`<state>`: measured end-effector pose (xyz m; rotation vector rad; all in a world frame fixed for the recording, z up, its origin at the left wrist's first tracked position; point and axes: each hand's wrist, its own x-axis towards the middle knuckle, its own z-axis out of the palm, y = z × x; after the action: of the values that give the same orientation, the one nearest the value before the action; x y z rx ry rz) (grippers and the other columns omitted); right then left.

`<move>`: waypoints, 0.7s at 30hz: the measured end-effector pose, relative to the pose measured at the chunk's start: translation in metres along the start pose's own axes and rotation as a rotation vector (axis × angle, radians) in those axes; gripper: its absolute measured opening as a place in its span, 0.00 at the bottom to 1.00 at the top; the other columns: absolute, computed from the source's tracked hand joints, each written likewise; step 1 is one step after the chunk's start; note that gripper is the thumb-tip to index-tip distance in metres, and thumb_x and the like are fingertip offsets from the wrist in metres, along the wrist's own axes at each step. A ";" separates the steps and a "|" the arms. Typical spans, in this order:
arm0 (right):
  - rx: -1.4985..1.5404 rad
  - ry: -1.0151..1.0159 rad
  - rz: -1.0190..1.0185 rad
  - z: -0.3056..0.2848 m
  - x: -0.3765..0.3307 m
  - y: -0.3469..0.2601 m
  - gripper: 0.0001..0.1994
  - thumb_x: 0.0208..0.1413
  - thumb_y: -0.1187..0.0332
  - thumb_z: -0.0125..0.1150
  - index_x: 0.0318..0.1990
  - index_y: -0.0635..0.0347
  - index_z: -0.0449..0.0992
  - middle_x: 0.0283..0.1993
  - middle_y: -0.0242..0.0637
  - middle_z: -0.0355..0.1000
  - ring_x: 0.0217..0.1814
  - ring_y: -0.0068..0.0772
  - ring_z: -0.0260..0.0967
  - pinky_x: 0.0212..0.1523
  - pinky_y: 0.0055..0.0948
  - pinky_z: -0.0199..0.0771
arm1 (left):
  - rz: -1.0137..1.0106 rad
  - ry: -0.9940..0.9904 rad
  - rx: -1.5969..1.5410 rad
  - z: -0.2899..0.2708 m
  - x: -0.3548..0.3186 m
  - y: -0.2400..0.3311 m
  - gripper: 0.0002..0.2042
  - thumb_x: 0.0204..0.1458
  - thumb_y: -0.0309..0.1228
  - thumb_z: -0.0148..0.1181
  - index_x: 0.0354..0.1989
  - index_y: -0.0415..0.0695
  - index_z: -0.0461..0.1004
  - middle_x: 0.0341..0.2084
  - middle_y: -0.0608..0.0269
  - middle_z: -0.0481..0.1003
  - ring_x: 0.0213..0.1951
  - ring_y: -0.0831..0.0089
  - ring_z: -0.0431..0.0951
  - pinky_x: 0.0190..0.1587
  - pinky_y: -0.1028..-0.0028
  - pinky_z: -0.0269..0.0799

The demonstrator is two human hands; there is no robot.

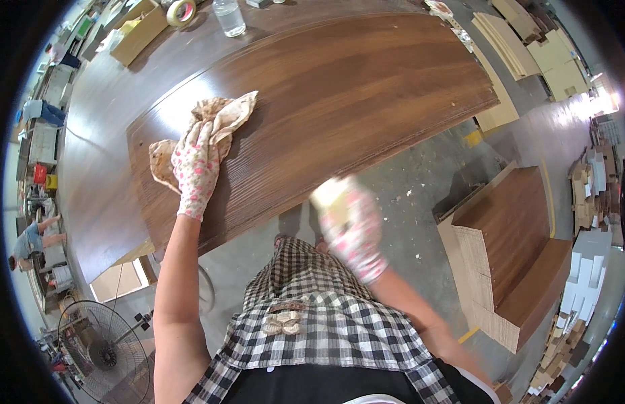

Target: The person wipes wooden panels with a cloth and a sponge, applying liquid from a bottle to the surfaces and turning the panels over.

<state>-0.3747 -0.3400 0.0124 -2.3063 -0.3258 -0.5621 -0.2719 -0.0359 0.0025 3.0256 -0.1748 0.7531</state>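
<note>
Two pink-flecked fabric gloves (196, 192) are covering the hands I am following. My left grip (194, 155) is pressing a crumpled, stained cloth (235, 116) onto a brown, wood-grained panel (353, 87); I cannot tell whether its fingers are pinching. My right grip (356, 232) is clasping a pale, blurred pad (331, 195) beside the panel's long near edge. That panel is lying across a glossy worktop (97, 168), a clear bottle (229, 17) standing beyond.
</note>
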 end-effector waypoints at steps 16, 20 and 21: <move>0.221 -0.219 -0.243 0.065 -0.043 -0.066 0.23 0.43 0.60 0.69 0.47 0.59 0.71 0.48 0.47 0.71 0.49 0.44 0.70 0.52 0.41 0.70 | 0.119 -0.098 -0.144 -0.008 -0.041 -0.034 0.19 0.53 0.32 0.54 0.55 0.48 0.70 0.53 0.56 0.69 0.56 0.54 0.67 0.57 0.57 0.61; 0.074 0.189 0.123 0.051 -0.012 -0.031 0.23 0.49 0.74 0.62 0.54 0.65 0.66 0.46 0.47 0.70 0.46 0.43 0.71 0.47 0.37 0.74 | -0.085 -0.035 -0.256 -0.018 -0.089 -0.081 0.17 0.55 0.32 0.53 0.54 0.46 0.70 0.53 0.55 0.69 0.54 0.57 0.67 0.59 0.60 0.59; 0.055 0.189 0.122 0.058 -0.017 -0.021 0.25 0.48 0.71 0.64 0.54 0.64 0.66 0.46 0.49 0.69 0.45 0.45 0.71 0.48 0.38 0.73 | -0.191 0.036 -0.324 -0.022 -0.102 -0.092 0.16 0.57 0.32 0.52 0.53 0.45 0.70 0.52 0.55 0.70 0.54 0.58 0.67 0.58 0.62 0.60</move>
<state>-0.3805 -0.2851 -0.0203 -2.1832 -0.1076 -0.6945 -0.3612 0.0668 -0.0254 2.6743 -0.0052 0.6873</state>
